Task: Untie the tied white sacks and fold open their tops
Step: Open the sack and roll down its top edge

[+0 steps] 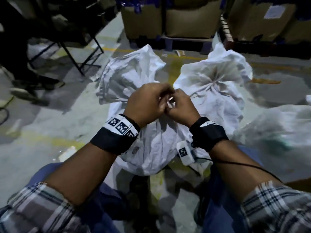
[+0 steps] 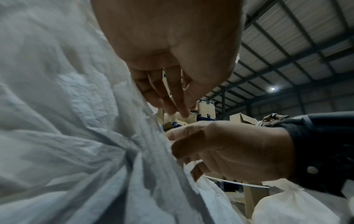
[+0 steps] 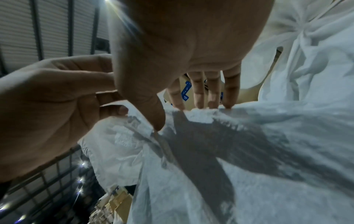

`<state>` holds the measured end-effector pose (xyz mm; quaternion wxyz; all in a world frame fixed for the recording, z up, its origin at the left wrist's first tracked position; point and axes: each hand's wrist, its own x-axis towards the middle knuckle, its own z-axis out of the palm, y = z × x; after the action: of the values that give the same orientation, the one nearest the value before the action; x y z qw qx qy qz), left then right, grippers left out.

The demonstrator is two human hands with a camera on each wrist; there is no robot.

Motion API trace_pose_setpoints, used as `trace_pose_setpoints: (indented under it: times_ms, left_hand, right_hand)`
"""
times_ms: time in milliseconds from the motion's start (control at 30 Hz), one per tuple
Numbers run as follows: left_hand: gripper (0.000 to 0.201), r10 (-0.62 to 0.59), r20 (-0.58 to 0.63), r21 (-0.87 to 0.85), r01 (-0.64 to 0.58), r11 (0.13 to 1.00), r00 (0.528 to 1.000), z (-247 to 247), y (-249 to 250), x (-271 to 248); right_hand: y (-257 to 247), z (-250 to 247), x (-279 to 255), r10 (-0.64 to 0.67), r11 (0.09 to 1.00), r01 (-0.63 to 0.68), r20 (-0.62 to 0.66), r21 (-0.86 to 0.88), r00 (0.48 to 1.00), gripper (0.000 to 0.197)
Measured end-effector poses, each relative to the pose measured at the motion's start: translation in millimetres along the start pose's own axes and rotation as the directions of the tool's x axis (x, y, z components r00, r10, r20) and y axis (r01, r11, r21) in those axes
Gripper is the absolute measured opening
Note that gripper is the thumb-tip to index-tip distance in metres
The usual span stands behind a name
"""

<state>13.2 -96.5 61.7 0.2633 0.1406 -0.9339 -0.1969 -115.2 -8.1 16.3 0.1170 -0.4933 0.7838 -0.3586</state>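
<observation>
The near sack [image 1: 156, 148] is standing on the floor [image 1: 50, 115] between the person's knees, its gathered neck [image 2: 130, 150] running up toward the two hands, which are meeting directly above it. The neck is lying just under the fingertips, so the coming pull looks to be upward and apart along that axis. The left hand [image 1: 144, 103] is arching over the top with fingers curled; what it is pinching is hidden. The right hand [image 1: 182, 109] is pressing its fingertips and thumb against the sack's upper edge, seemingly gripping cloth. Neither hand is clearly nearer. A second sack [image 1: 215, 84], tied, is sitting just beyond on the right, a third [image 1: 127, 73] beyond on the left.
</observation>
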Motion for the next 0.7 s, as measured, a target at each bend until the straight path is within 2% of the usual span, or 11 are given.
trace_pose_setpoints:
  times_ms: [67,133,200,267,333,433,500,633,700]
  left_hand:
    - [0.025,0.069,-0.063,0.057,-0.065,0.996,0.996,-8.2,-8.5,-3.2]
    - [0.026,0.103,-0.135,0.182,-0.077,0.98,0.985,-15.0,-18.3,-5.5]
    - [0.033,0.041,-0.204,0.366,0.037,0.93,0.978,-20.3,-25.4,-8.5]
    - [0.049,-0.083,-0.29,0.476,0.219,0.852,0.953,-24.1,-30.6,-11.1]
    - [0.072,-0.214,-0.335,0.437,0.352,0.828,0.918,-26.9,-36.6,-12.2]
    - [0.097,-0.338,-0.269,0.261,0.406,0.875,0.902,-27.6,-45.1,-10.6]
    - [0.093,-0.347,-0.248,0.165,0.393,0.905,0.904,-28.2,-44.9,-7.3]
    - [0.057,-0.194,-0.299,0.166,0.252,0.954,0.934,-39.1,-32.1,6.2]
    - [0.047,-0.125,-0.313,0.175,0.187,0.967,0.941,-46.1,-23.6,11.5]
  right_hand:
    - [0.5,9.0,5.0,-0.031,0.999,0.031,-0.019,-0.026,0.999,0.024]
    - [2.6,13.2,7.5,-0.046,0.998,0.043,-0.062,-0.036,0.997,0.017]
    - [7.4,12.0,9.5,-0.004,0.999,0.001,-0.069,-0.042,0.998,0.023]
    - [13.4,6.7,10.6,0.091,0.995,-0.093,-0.08,-0.031,0.993,0.035]
    - [17.8,-1.7,9.2,0.161,0.986,-0.164,-0.11,-0.017,0.981,0.047]
    - [25.3,-16.2,2.9,0.201,0.978,-0.208,-0.142,-0.031,0.969,0.051]
    - [32.8,-25.6,-2.2,0.196,0.977,-0.206,-0.164,-0.048,0.967,0.052]
    - [40.1,-41.1,-14.3,0.127,0.987,-0.145,-0.215,-0.07,0.968,0.049]
    - [34.3,-48.9,-20.4,0.075,0.993,-0.093,-0.231,-0.071,0.97,0.036]
